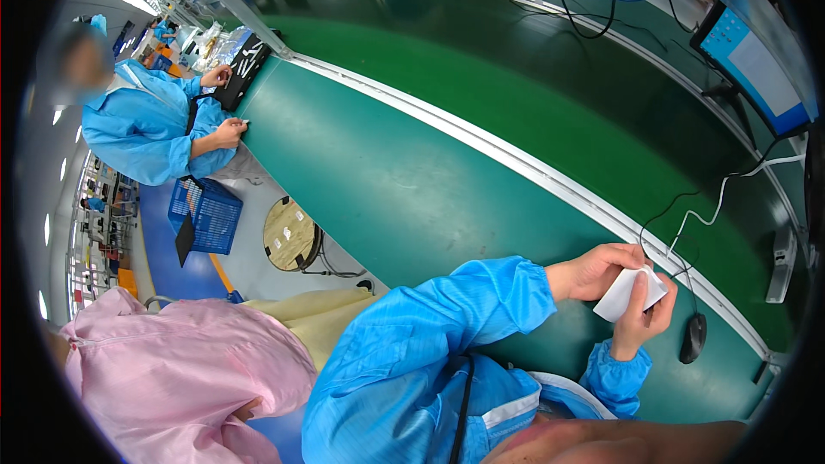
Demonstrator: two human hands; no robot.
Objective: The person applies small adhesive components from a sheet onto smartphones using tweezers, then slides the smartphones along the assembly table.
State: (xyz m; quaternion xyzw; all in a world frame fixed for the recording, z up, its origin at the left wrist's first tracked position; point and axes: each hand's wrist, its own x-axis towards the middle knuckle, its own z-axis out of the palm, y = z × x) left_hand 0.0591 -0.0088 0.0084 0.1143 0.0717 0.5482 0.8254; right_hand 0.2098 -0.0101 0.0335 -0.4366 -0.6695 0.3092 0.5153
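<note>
Both my hands are together over the right part of the green bench, holding a small white piece [619, 296] that looks like folded paper or thin cloth. My left hand [597, 271] grips its far edge, with the fingertips close together. My right hand [644, 314] pinches it from the near right side, thumb on top. What lies beneath the white piece is hidden, though a bit of something dark shows at its right edge. A black computer mouse [693, 338] lies just right of my right hand.
The green bench top [404, 172] has a pale metal rail [481, 159] along it. A monitor [754, 64] and cables stand at the right. At the left are a co-worker in blue [142, 125], a black tray [245, 70], a blue crate [210, 215], a round stool [290, 234] and someone in pink [189, 369].
</note>
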